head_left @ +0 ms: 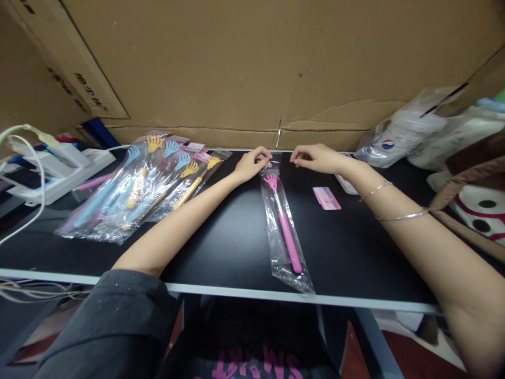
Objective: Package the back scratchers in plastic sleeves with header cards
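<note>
A pink back scratcher [289,239] lies on the black table inside a clear plastic bag [276,252], its claw end pointing away from me. At the bag's far end, my left hand [252,164] is closed, thumb and fingers pinching the bag's top edge. My right hand [317,159] hovers just right of that edge, apart from it, with fingers loosely bent and nothing visible in them. A small pink printed card [326,198] lies on the table below my right hand. Left of my left forearm is a pile of bagged back scratchers [142,179] in blue, yellow and pink.
A white power strip [74,173] with plugs and cables stands at the far left. Cardboard [244,63] walls off the back. At right are a Pepsi cup [410,131] in a plastic bag, a brown strap and a white object partly behind my right forearm.
</note>
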`<move>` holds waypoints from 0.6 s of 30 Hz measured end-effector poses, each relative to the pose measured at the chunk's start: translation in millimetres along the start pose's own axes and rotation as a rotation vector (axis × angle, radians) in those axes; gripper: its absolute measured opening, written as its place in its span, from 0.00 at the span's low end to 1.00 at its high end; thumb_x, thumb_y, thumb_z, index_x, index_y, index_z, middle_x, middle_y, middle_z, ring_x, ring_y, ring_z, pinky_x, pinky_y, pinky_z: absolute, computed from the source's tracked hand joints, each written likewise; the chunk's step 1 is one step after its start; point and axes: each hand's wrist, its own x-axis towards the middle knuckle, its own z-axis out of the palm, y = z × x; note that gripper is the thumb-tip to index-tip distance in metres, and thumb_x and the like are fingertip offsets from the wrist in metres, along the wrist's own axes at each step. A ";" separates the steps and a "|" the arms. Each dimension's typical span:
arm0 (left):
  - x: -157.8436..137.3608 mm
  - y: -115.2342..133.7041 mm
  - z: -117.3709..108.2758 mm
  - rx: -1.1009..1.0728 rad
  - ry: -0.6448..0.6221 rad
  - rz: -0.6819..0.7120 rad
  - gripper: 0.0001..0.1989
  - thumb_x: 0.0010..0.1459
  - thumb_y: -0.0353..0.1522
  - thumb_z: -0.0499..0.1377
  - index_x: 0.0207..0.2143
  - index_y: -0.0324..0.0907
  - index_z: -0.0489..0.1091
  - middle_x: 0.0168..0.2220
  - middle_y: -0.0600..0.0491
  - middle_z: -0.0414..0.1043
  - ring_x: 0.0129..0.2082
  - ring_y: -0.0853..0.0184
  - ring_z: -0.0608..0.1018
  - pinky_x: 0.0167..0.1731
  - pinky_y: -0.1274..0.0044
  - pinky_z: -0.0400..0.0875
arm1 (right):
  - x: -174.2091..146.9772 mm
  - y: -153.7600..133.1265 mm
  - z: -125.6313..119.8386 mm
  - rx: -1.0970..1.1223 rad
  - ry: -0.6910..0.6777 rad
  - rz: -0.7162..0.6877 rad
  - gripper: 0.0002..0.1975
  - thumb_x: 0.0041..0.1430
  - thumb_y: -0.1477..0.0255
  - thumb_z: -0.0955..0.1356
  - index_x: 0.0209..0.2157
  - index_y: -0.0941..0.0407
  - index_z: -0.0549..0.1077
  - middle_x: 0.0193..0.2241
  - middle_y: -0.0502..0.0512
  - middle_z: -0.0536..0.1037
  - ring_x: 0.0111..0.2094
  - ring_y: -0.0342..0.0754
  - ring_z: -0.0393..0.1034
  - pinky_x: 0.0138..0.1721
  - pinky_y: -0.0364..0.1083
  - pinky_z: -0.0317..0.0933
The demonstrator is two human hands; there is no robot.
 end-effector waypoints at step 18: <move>0.4 -1.5 -1.0 -0.030 -0.003 0.000 0.03 0.61 0.30 0.57 0.37 0.41 0.69 0.30 0.56 0.79 0.30 0.73 0.77 0.39 0.79 0.68 | -106.5 30.0 -3.5 -0.310 -0.159 -0.022 0.29 0.49 0.50 0.70 0.52 0.45 0.78 0.53 0.59 0.80 0.58 0.68 0.68 0.56 0.65 0.62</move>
